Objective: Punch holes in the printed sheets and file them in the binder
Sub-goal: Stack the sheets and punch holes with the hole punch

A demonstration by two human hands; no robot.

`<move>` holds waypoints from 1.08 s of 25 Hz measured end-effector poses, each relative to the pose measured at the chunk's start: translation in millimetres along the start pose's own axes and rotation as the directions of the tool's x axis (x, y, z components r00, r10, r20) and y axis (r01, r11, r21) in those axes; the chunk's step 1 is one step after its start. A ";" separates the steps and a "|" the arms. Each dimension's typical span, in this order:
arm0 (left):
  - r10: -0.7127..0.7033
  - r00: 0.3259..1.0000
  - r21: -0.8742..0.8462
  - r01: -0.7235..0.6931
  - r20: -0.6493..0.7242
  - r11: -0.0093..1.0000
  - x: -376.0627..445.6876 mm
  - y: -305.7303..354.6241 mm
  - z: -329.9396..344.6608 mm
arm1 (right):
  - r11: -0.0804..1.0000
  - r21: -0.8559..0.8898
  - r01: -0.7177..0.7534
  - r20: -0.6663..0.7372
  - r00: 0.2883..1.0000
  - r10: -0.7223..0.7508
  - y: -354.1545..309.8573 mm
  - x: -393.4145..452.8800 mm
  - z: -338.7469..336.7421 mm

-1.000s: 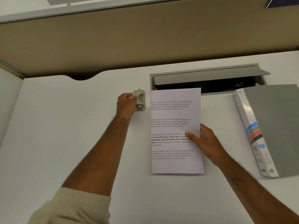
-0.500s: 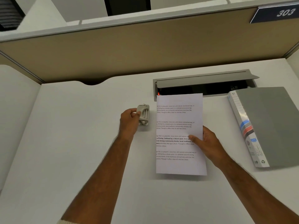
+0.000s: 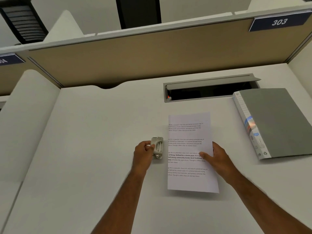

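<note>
A small grey metal hole punch (image 3: 157, 147) sits on the white desk, and my left hand (image 3: 143, 153) grips its left side. Just right of it are the printed sheets (image 3: 189, 152), white with four blocks of text, held slightly above the desk by my right hand (image 3: 217, 157), thumb on top at the right edge. The sheets' left edge is a short gap away from the punch. A closed grey binder (image 3: 276, 122) with a white labelled spine lies flat at the right of the desk.
An open grey cable tray (image 3: 209, 81) with a raised lid is set into the white desk (image 3: 94, 149) behind the sheets. A beige partition wall (image 3: 152, 53) runs along the back, carrying a blue sign reading 303 (image 3: 278, 22).
My left hand has pulled the hole punch nearer to me and alongside the middle of the sheets' left edge. The camera has tilted up, showing more of the partition.
</note>
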State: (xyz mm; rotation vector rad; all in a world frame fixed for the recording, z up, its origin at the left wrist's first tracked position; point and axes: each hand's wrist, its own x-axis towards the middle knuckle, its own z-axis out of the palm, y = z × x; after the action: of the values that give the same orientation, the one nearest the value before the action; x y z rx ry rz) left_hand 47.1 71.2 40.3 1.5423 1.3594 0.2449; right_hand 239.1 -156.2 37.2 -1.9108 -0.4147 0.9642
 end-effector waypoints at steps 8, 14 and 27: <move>-0.036 0.999 0.014 0.035 0.026 0.999 -41.2 -43.4 -1.1 | 0.999 -0.044 -0.004 0.049 0.999 0.006 20.2 -22.4 15.7; -0.025 0.999 0.023 0.024 0.039 0.999 -50.5 -51.7 1.2 | 0.998 -0.061 0.005 0.066 0.998 -0.001 30.2 -26.8 26.2; -0.024 0.999 0.020 0.023 0.035 1.000 -51.6 -50.5 1.1 | 0.996 -0.092 0.007 0.013 1.000 -0.006 25.6 -27.9 43.4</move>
State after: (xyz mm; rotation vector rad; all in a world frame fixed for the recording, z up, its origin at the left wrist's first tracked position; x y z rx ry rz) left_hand -1.1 19.9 24.0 1.5389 1.3547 0.1892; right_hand 185.6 -161.5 16.6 -1.9863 -0.4797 0.9679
